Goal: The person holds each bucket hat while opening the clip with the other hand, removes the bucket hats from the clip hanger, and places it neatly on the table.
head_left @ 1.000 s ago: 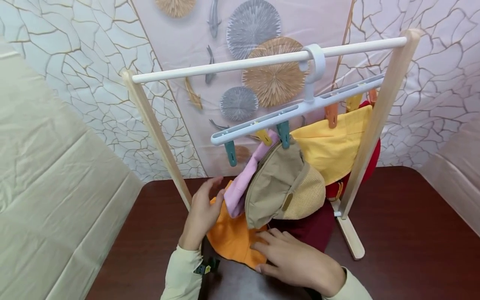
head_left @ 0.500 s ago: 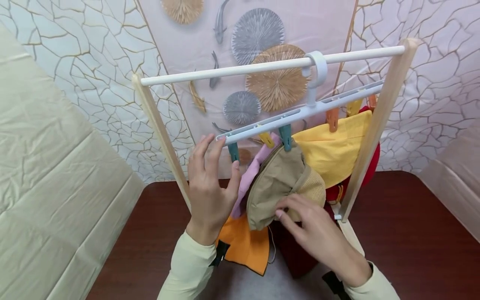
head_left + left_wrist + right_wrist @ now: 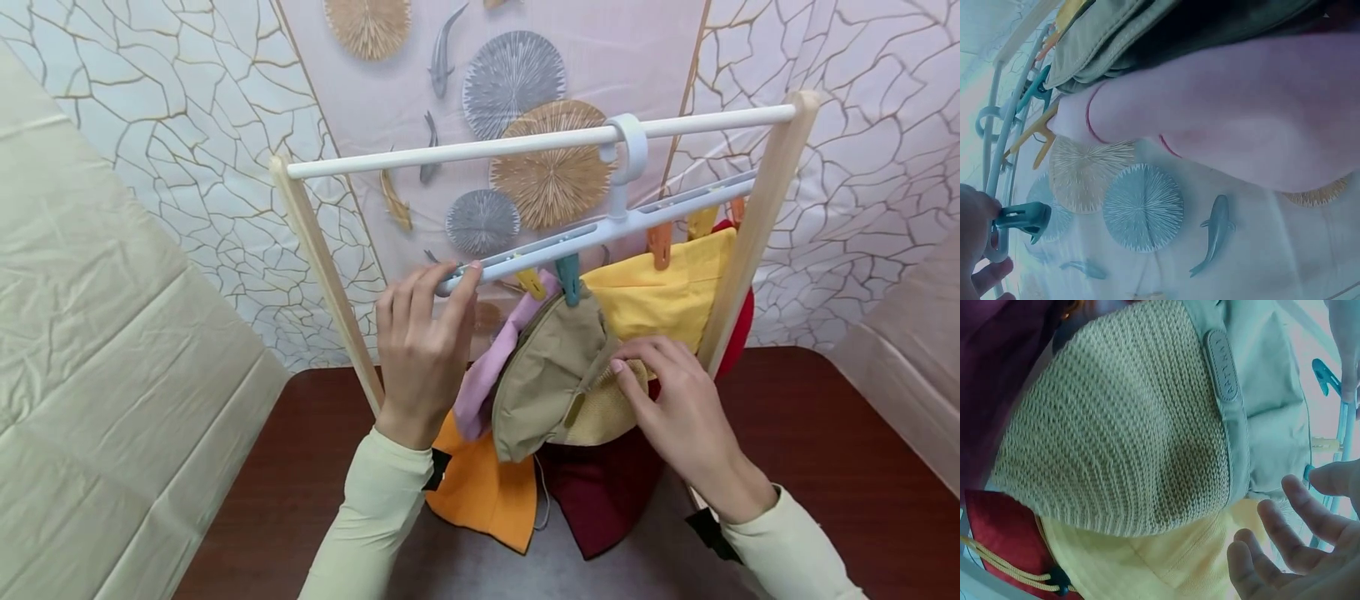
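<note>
My left hand (image 3: 423, 350) grips the left end of a pale blue clip hanger (image 3: 547, 247). In the left wrist view its fingers sit around that end, beside a teal clip (image 3: 1027, 219) with no cloth in it. My right hand (image 3: 686, 417) is held in front of a tan hat (image 3: 536, 379) with a woven crown, its fingers loosely bent and spread in the right wrist view. That hat hangs from another teal clip (image 3: 568, 277). To its left a pink hat (image 3: 487, 375) hangs from a yellow clip (image 3: 531, 283).
A wooden rack with a white rod (image 3: 465, 151) carries the hanger. Further right hang a yellow hat (image 3: 645, 279) and a red hat (image 3: 738, 333), partly behind the rack's post (image 3: 761, 225). Below are an orange hat (image 3: 495, 496) and a maroon hat (image 3: 600, 500) by the table (image 3: 262, 467).
My left hand rises from beside the pink hat to the hanger's left end and closes round it. My right hand leaves the orange hat and moves up and right past the tan hat.
</note>
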Tool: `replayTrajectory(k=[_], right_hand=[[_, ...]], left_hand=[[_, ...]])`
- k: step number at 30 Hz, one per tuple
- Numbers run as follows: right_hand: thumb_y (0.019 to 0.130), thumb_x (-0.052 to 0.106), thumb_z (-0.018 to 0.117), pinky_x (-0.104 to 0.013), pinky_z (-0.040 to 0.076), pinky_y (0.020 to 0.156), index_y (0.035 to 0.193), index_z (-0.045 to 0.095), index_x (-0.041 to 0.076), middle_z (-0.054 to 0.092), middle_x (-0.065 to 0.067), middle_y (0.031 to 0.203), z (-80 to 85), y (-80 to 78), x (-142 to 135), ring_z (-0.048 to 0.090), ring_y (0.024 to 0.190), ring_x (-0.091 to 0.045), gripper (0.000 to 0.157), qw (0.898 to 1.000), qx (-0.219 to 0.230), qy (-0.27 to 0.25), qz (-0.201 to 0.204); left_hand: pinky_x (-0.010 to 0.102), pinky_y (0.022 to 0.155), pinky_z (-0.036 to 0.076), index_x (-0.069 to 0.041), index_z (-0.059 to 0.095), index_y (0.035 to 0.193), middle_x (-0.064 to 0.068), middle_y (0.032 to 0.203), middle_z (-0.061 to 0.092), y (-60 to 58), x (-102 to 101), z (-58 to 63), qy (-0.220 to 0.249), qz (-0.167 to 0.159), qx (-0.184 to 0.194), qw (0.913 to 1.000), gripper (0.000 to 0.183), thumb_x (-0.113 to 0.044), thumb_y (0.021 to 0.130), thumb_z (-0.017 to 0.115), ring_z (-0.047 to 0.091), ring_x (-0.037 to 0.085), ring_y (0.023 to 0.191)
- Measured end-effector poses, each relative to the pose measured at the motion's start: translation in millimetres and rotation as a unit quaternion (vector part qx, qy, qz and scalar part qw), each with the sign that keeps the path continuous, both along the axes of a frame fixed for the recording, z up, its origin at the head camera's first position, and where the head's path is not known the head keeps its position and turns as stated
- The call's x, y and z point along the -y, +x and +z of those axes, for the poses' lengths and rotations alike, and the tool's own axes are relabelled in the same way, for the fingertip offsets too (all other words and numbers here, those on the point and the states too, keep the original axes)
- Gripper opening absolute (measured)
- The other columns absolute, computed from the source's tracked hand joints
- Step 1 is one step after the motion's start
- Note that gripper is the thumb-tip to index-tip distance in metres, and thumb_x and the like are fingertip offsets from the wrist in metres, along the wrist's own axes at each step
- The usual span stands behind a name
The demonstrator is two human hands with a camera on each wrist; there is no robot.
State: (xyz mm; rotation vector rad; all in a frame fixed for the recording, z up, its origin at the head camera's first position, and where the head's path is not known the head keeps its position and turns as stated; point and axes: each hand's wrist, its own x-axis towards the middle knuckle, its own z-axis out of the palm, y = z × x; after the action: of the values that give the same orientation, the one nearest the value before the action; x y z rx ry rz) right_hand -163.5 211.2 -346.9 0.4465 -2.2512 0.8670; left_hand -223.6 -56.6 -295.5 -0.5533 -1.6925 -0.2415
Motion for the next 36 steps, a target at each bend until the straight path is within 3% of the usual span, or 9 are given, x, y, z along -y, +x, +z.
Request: replayTrajectory(k=[3,7,11,14,20,26,30,33,36], right_hand=[[0.097,0.002,0.073,-0.048,0.044,0.090,0.105,0.075,0.003,0.070,-0.012,0.109,4.4,-2.8,-2.8,0.060,0.111,-0.033,0.008,1.000,-0.003,0.003,0.001],[0.097,0.000,0.073,-0.054,0.044,0.097,0.110,0.075,-0.001,0.069,-0.018,0.117,12.2,-9.7,-5.1,0.059,0.117,-0.038,0.013,1.000,-0.023,-0.002,0.005],[0.096,-0.003,0.072,-0.039,0.044,0.095,0.111,0.075,-0.003,0.069,-0.019,0.120,21.0,-16.8,-8.8,0.061,0.113,-0.035,0.015,0.998,-0.045,-0.032,0.011],[0.097,-0.006,0.070,-0.026,0.041,0.089,0.109,0.075,-0.006,0.069,-0.021,0.121,27.0,-20.5,-14.3,0.062,0.109,-0.032,0.013,0.996,-0.058,-0.059,0.011],[0.097,-0.006,0.067,-0.018,0.040,0.093,0.113,0.071,-0.009,0.065,-0.024,0.130,37.5,-27.7,-24.8,0.060,0.116,-0.035,0.016,0.994,-0.074,-0.086,0.000],[0.096,-0.004,0.068,-0.018,0.038,0.099,0.128,0.063,-0.012,0.054,-0.028,0.141,44.2,-35.2,-27.8,0.055,0.124,-0.040,0.033,0.994,-0.079,-0.079,-0.017],[0.096,-0.006,0.066,-0.030,0.040,0.111,0.139,0.054,-0.012,0.044,-0.030,0.151,51.3,-41.6,-31.1,0.048,0.136,-0.041,0.045,0.993,-0.100,-0.056,-0.027],[0.100,-0.004,0.061,-0.048,0.033,0.123,0.151,0.042,-0.010,0.032,-0.031,0.161,57.0,-47.3,-34.9,0.032,0.153,-0.040,0.055,0.993,-0.113,-0.015,-0.034],[0.103,-0.003,0.055,-0.057,0.024,0.126,0.158,0.033,-0.009,0.020,-0.032,0.167,61.8,-51.6,-38.8,0.016,0.160,-0.041,0.059,0.990,-0.128,0.029,-0.045]], left_hand=[[0.047,0.091,0.051,-0.017,0.077,0.125,0.010,0.120,0.073,-0.2,0.4,0.8,0.005,-0.007,0.002,1.0000,0.025,-0.010,0.101,0.072,0.066,0.033,0.107],[0.046,0.087,0.052,-0.014,0.078,0.122,0.012,0.118,0.073,0.9,1.3,2.7,0.030,-0.043,0.028,0.9983,0.021,-0.009,0.102,0.070,0.067,0.035,0.106],[0.046,0.084,0.052,-0.011,0.079,0.121,0.014,0.119,0.073,3.9,4.9,2.9,0.090,-0.108,0.074,0.9873,0.020,-0.009,0.103,0.069,0.065,0.036,0.100],[0.045,0.084,0.052,-0.011,0.080,0.120,0.013,0.120,0.073,5.0,9.0,3.2,0.129,-0.134,0.095,0.9780,0.021,-0.009,0.102,0.070,0.064,0.036,0.098],[0.047,0.092,0.054,-0.010,0.080,0.120,0.014,0.121,0.074,3.0,22.2,4.6,0.144,-0.114,0.101,0.9777,0.021,-0.009,0.103,0.069,0.066,0.038,0.104],[0.048,0.100,0.052,-0.006,0.077,0.121,0.016,0.126,0.071,2.9,34.0,7.2,0.163,-0.097,0.110,0.9757,0.020,-0.006,0.105,0.065,0.065,0.037,0.114],[0.047,0.104,0.052,-0.002,0.075,0.121,0.016,0.127,0.070,0.8,39.4,11.7,0.159,-0.072,0.110,0.9785,0.020,-0.008,0.106,0.062,0.065,0.037,0.118],[0.047,0.107,0.050,0.001,0.073,0.119,0.019,0.126,0.069,-3.4,45.2,15.9,0.132,-0.041,0.108,0.9846,0.020,-0.008,0.108,0.058,0.065,0.038,0.119],[0.048,0.110,0.048,0.004,0.071,0.117,0.021,0.123,0.070,-9.7,50.2,20.1,0.092,-0.007,0.104,0.9903,0.019,-0.006,0.109,0.056,0.065,0.040,0.121]])
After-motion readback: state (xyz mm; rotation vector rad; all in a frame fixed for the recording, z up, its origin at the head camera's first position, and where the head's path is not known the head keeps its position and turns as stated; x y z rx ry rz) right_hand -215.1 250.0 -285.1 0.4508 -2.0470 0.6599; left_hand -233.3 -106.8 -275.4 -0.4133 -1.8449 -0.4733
